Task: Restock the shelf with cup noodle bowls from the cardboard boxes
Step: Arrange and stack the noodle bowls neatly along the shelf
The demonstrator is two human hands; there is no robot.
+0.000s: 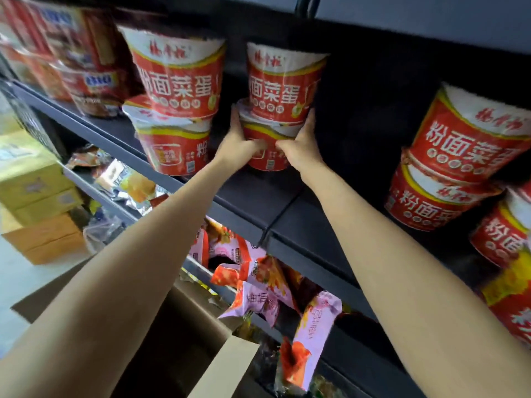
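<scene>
Two red-and-white noodle bowls stand stacked on the dark shelf (258, 202). My left hand (242, 139) and my right hand (298, 145) grip the lower bowl (267, 160) from both sides, fingers curled around its front. The upper bowl (283, 81) sits on top of it. Just to the left stands another stack of two bowls (175, 110). More stacked bowls (459, 173) stand at the right end of the shelf.
Between the held stack and the right bowls the shelf shows a dark gap. Pink and orange snack packets (258, 285) hang off the shelf below. An open cardboard box (227, 366) is under my arms. Yellow cartons (37, 191) pile up at the left.
</scene>
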